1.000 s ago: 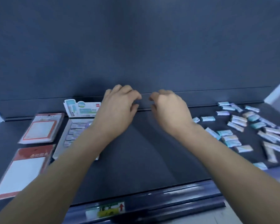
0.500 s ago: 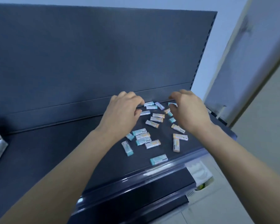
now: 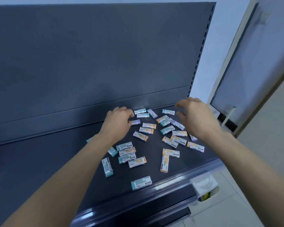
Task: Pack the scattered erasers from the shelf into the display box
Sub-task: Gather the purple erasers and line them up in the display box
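1. Dark blue-grey metal shelving fills the view: a flat shelf point(image 3: 39, 161) backed by a plain panel point(image 3: 88, 54), with a pale wall and a door frame off to the right.
2. The left hand point(image 3: 117, 122) lies palm-down at the back of the shelf, fingers curled, its fingertips touching a purple-ended eraser point(image 3: 136, 122); whether it actually pinches that eraser cannot be told.
3. The right hand point(image 3: 195, 117) hovers above the right side of the pile with fingers spread and loosely bent, holding nothing.
4. Between and in front of the hands the scattered erasers point(image 3: 146, 130) lie flat on the shelf at all angles, each in a white printed sleeve with a teal, orange or purple end.
5. A tight cluster of four point(image 3: 127, 153) lies nearer the front beside the left forearm, some touching one another.
6. One teal eraser point(image 3: 141, 182) lies alone just beside the shelf's front edge, and another point(image 3: 107, 167) lies end-on to its left.
7. The sleeves carry dark lines of print and barcode-like marks, but the writing is too small and blurred to read.
8. Below the shelf's right end, a white package point(image 3: 206, 188) with green and yellow print shows, its label unreadable.
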A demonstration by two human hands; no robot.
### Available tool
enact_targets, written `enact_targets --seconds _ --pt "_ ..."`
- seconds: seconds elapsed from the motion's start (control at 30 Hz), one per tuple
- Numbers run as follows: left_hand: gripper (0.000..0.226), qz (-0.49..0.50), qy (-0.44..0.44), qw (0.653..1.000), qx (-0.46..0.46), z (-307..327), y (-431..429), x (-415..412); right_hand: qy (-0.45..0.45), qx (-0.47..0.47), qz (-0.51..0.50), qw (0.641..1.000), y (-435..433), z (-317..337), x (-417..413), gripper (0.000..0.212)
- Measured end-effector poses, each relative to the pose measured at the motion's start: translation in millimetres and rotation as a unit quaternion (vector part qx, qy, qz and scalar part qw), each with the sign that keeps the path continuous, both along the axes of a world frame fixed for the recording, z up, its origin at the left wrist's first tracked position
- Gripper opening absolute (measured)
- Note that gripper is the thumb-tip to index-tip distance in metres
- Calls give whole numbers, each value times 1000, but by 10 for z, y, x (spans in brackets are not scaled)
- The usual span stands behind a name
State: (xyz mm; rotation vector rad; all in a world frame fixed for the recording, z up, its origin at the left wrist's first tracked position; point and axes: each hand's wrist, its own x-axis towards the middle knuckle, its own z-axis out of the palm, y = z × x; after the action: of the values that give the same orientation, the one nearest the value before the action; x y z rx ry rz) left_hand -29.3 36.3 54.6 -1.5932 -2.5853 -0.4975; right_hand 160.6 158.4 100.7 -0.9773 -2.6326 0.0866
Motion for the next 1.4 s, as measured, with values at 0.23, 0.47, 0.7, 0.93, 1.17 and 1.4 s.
enact_targets --seconds 0.23,0.47,0.7,0.93,1.17,1.4 --pt "26 4 14 992 -122 -401 531 -367 -49 -33 -7 998 473 -173 -242 25" --pt "17 0 -17 983 -182 -563 743 -503 -105 -107 -47 988 838 -442 -335 20" --pt "17 14 -20 989 -147 -484 765 -389 -166 -164 -53 971 1028 -723 -392 23" --pt "21 47 -4 998 -52 -291 698 33 -200 -178 6 964 1160 -878 -439 14" --pt "21 100 6 994 -44 -168 637 511 -187 -192 62 961 1299 -932 -338 27" --pt "16 148 28 989 15 32 372 826 -89 -168 169 967 1147 -537 -380 13"
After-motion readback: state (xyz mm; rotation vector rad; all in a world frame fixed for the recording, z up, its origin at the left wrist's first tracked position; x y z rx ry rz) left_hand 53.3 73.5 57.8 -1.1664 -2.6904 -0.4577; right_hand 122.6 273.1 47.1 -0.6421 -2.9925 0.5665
